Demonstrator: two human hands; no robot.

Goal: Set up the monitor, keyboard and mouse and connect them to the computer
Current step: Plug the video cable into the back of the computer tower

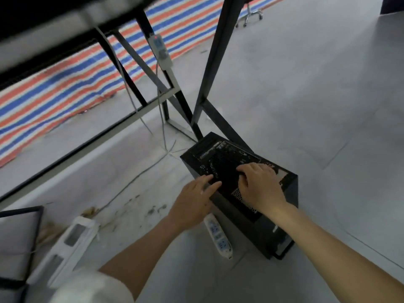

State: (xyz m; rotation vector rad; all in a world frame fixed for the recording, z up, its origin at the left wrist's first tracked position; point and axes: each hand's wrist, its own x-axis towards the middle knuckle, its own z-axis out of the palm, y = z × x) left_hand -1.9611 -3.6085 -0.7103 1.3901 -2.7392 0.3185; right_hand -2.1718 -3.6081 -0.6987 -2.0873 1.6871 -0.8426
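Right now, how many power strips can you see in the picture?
2. One white power strip lies on the floor beside the computer case; another power strip hangs by the desk leg. More may be hidden.

Both forearms are seen bare and extended forward and downward. The left hand [197,199] is held palm down with fingers straight and slightly spread, the fingertips laid flat on a surface. The right hand [259,185] is placed palm down just beside it, fingers bent at the knuckles and pressed downward. Nothing is gripped by either hand.
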